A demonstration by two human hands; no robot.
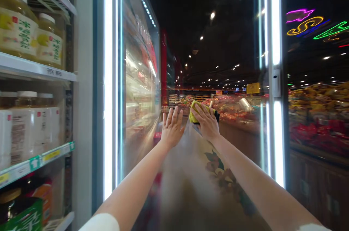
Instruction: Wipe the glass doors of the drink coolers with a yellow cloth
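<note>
A glass door (188, 172) with bright light strips down both sides stands in front of me. My left hand (172, 128) is raised near the middle of the pane, fingers spread, holding nothing; its palm appears to lie on the glass. Just right of it, my right hand (207, 122) presses a yellow cloth (194, 111) with a dark edge against the pane. The cloth shows above and to the left of the fingers and sticks out on the right too. Both arms stretch forward from the bottom of the view.
Left of the door, shelves (35, 66) hold bottles (21, 23) with white caps and labels. The door handle (276, 82) is on the right light-strip frame. Through the glass appear blurred goods displays (234, 109) and a floor with a leaf pattern (218, 163).
</note>
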